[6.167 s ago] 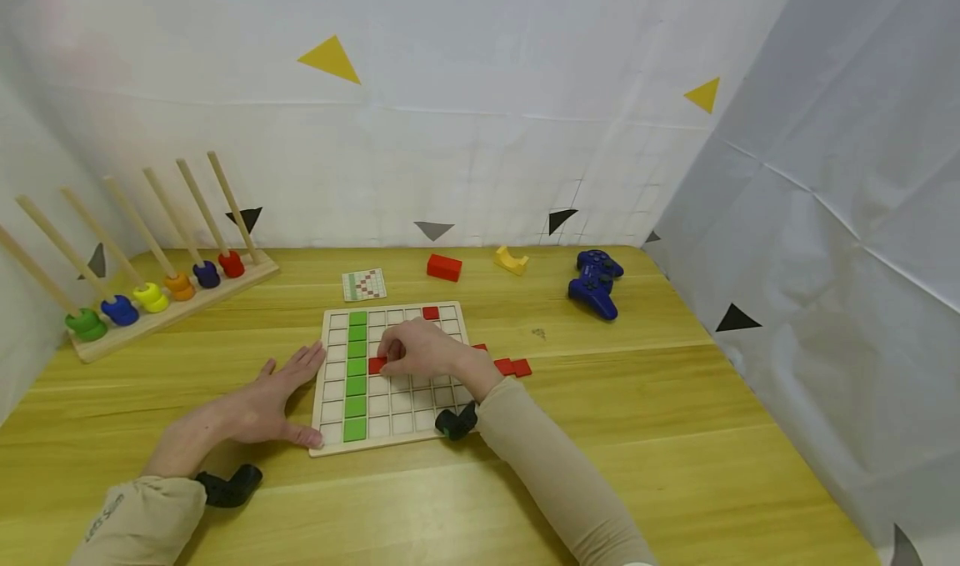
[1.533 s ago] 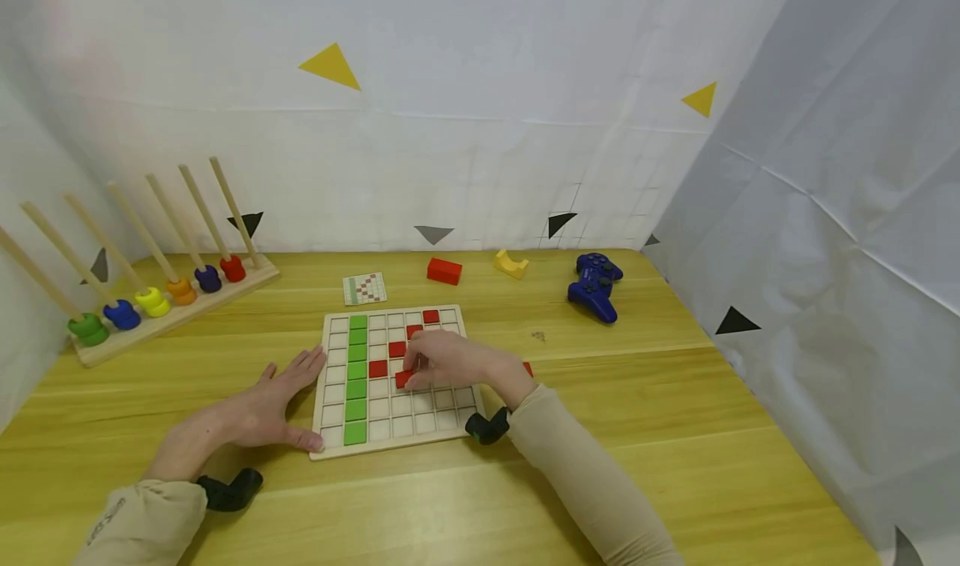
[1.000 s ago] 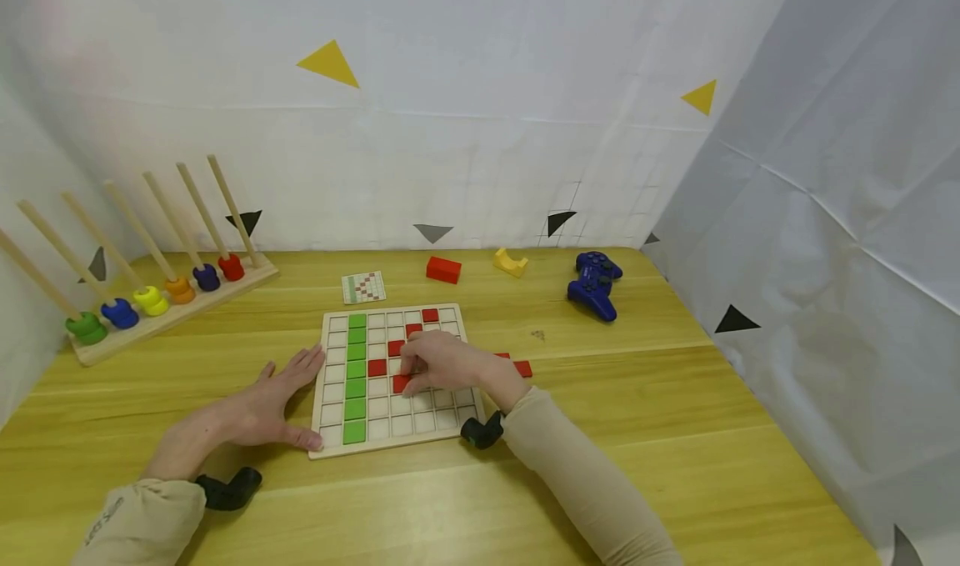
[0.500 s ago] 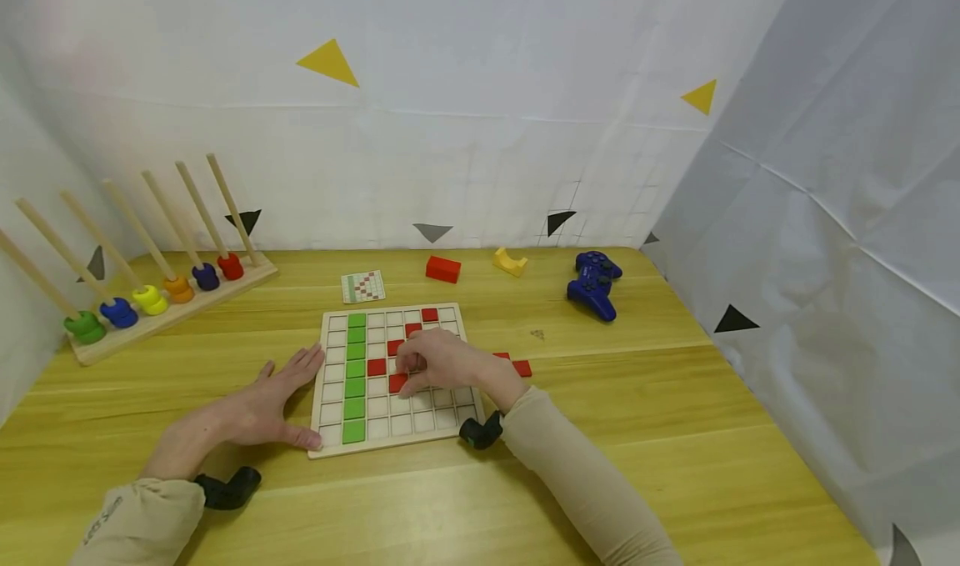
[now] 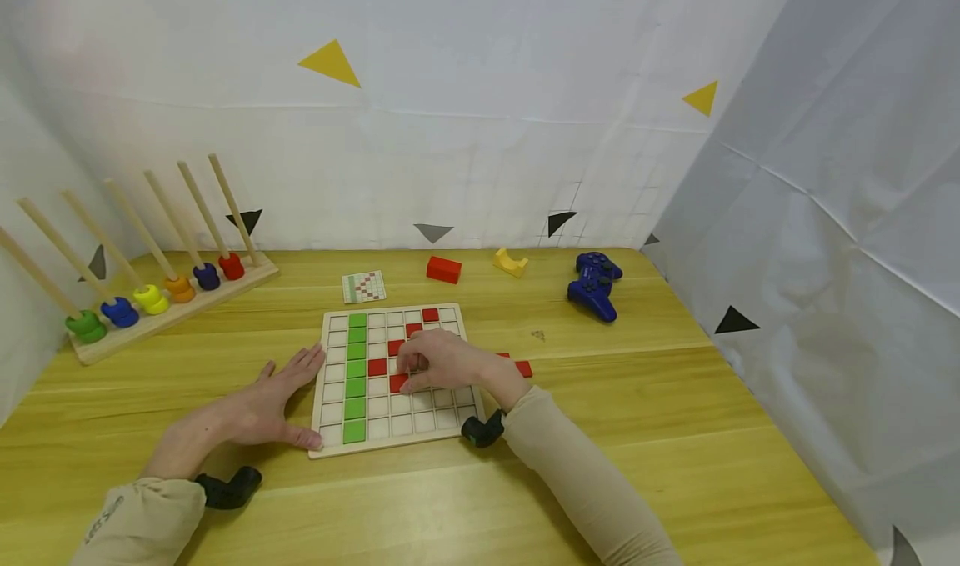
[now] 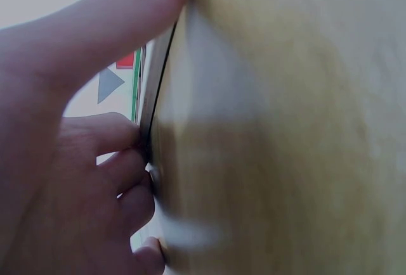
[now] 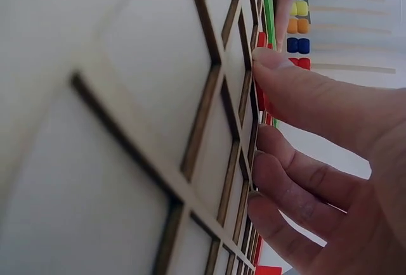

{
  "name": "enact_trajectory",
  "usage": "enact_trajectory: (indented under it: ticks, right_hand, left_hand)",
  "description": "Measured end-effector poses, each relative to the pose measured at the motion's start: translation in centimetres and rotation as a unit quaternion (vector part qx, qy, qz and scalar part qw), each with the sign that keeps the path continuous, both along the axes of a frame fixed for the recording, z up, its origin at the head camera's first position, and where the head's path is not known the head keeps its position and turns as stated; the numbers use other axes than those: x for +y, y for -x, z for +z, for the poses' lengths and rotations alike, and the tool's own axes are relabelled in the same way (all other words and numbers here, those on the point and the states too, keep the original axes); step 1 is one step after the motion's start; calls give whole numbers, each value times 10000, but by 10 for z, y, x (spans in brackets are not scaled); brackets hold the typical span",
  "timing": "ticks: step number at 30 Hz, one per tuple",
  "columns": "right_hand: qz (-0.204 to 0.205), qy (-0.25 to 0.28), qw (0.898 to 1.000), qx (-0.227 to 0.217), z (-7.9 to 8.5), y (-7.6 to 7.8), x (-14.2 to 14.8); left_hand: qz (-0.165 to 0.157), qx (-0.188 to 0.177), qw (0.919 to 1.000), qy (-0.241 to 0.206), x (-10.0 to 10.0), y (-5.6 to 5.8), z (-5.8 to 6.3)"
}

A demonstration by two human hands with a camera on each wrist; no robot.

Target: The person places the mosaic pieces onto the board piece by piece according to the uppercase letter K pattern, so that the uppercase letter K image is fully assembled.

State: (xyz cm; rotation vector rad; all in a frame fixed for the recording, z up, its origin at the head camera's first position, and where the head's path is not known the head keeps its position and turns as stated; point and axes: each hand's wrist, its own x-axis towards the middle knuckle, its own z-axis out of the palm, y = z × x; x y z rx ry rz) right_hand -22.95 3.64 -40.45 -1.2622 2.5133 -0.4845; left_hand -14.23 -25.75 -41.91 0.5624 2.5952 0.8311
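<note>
A wooden grid board (image 5: pixel 378 427) lies on the table, with a column of green tiles (image 5: pixel 356 388) and several red tiles rising in a diagonal to the upper right. My right hand (image 5: pixel 442 359) reaches over it and pinches a red tile (image 5: pixel 395 383) between thumb and forefinger, just below the diagonal. In the right wrist view, the thumb (image 7: pixel 285 75) touches that tile low over the grid. My left hand (image 5: pixel 262 403) lies spread on the table, thumb and fingertips against the board's left edge. Its fingers (image 6: pixel 124 170) show beside that edge in the left wrist view.
Loose red tiles (image 5: pixel 523 369) lie right of the board, partly behind the right wrist. Behind it are a pattern card (image 5: pixel 364 287), a red block (image 5: pixel 444 269) and a yellow arch (image 5: pixel 511 262). A blue game controller (image 5: pixel 595 286) and a peg rack (image 5: pixel 180 303) flank them.
Since the oldest frame, more red tiles sit on the diagonal and my right hand has moved right. Lately the pinched tile shifted slightly left and flattened into the grid. My left hand stayed put.
</note>
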Motion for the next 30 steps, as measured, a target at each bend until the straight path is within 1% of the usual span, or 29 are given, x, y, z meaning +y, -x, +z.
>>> enact_trajectory:
  ticks: [8, 17, 30]
  right_hand:
    - [-105, -54, 9999, -69, -1, 1, 0]
    - [-133, 74, 9996, -250, 0, 1, 1]
    - [-129, 76, 9996, -234, -2, 2, 1]
  left_hand:
    - [5, 21, 10000, 39, 0, 0, -1]
    - [27, -2, 10000, 54, 0, 0, -1]
    - [0, 22, 10000, 46, -1, 0, -1]
